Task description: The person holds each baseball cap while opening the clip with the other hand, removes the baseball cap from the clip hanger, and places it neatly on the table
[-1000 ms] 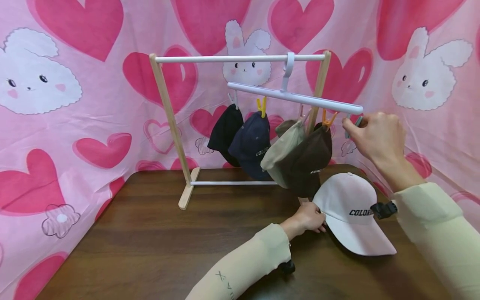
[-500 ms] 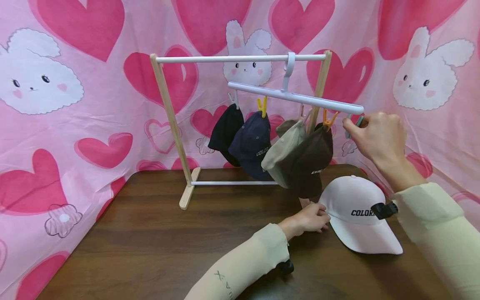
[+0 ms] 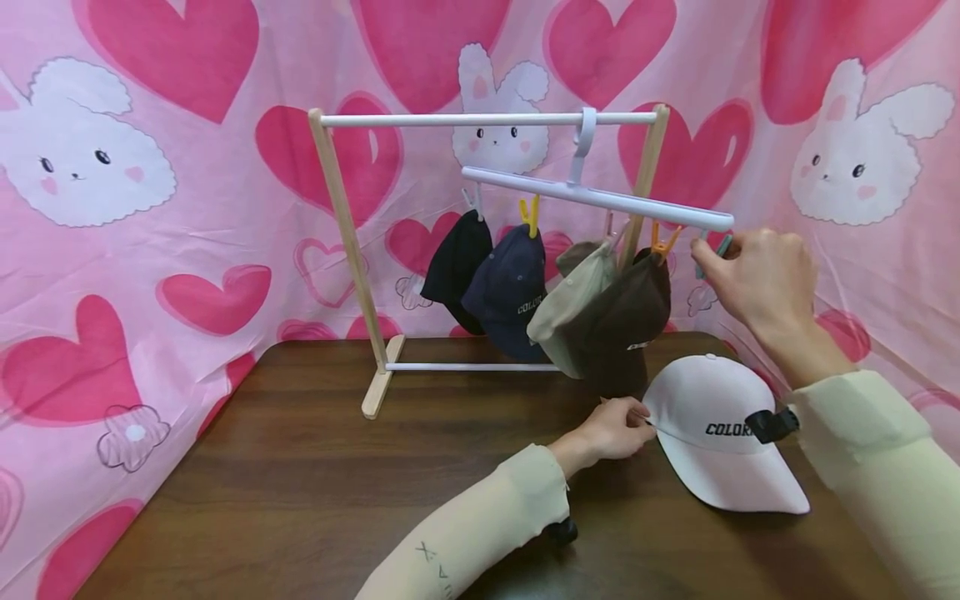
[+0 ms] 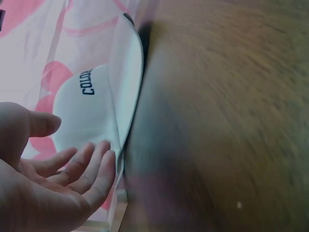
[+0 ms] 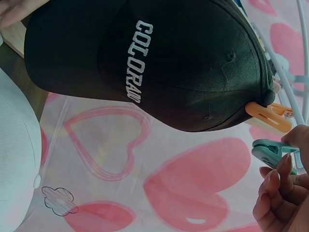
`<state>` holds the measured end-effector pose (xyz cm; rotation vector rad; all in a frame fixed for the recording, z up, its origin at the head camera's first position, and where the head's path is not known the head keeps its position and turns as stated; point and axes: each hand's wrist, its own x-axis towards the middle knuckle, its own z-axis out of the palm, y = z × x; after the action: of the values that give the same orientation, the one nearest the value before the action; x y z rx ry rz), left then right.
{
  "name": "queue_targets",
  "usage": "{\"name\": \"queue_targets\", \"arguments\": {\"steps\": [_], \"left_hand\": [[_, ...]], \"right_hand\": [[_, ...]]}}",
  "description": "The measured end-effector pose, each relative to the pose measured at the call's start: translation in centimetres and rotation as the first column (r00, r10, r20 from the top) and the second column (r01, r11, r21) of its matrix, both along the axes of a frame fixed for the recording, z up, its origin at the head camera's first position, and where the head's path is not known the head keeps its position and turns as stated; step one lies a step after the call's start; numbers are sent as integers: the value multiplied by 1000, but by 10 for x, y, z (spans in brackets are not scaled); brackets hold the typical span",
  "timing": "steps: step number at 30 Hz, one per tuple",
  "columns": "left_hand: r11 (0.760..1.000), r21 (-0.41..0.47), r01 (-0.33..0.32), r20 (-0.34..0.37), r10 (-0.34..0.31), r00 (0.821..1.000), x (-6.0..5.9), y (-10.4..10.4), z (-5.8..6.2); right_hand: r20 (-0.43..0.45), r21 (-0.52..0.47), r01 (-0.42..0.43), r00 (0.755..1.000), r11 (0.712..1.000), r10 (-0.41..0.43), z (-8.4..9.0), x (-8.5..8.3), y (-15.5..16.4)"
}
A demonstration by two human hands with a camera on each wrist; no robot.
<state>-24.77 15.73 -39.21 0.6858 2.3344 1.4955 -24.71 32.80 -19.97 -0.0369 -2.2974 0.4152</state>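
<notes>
A white cap (image 3: 712, 421) lettered "COLOR…" lies on the dark wooden table (image 3: 375, 492) at the right. My left hand (image 3: 636, 421) is at its left side; in the left wrist view the relaxed fingers (image 4: 104, 164) touch the white cap's (image 4: 91, 111) edge, thumb apart. My right hand (image 3: 707, 250) is raised at the right end of the white hanger bar (image 3: 600, 197) and pinches a teal clip (image 3: 722, 245). The right wrist view shows the teal clip (image 5: 270, 151) between my fingertips (image 5: 282, 166), just under an orange clip (image 5: 268, 116) holding a dark brown cap (image 5: 145, 63).
A wooden rack (image 3: 487, 119) with a white top rail carries the hanger. Several caps hang from it: black (image 3: 457, 267), navy (image 3: 510, 292), beige (image 3: 566, 308), brown (image 3: 630, 321). A pink heart-and-bunny cloth (image 3: 150, 250) closes in the back and sides.
The white cap has shifted a little to the right and away, with my left hand staying at its side. My right hand has kept its hold on the teal clip.
</notes>
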Motion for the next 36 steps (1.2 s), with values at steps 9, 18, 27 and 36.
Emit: {"name": "queue_targets", "arguments": {"steps": [9,18,27,36], "left_hand": [[1000,9,4,-23,-4,1000,-5,-17,4],[1000,12,7,-54,-6,998,-11,-35,3],[1000,10,3,-76,-2,997,-18,-51,4],[999,20,-27,-147,29,989,-28,-68,9]], "right_hand": [[6,-37,-10,1000,999,10,-1,0,1],[-6,-43,-7,1000,999,7,0,0,1],[-5,-60,0,1000,998,-1,-1,2,-1],[-8,-47,10,1000,999,-10,-1,1,-1]]}}
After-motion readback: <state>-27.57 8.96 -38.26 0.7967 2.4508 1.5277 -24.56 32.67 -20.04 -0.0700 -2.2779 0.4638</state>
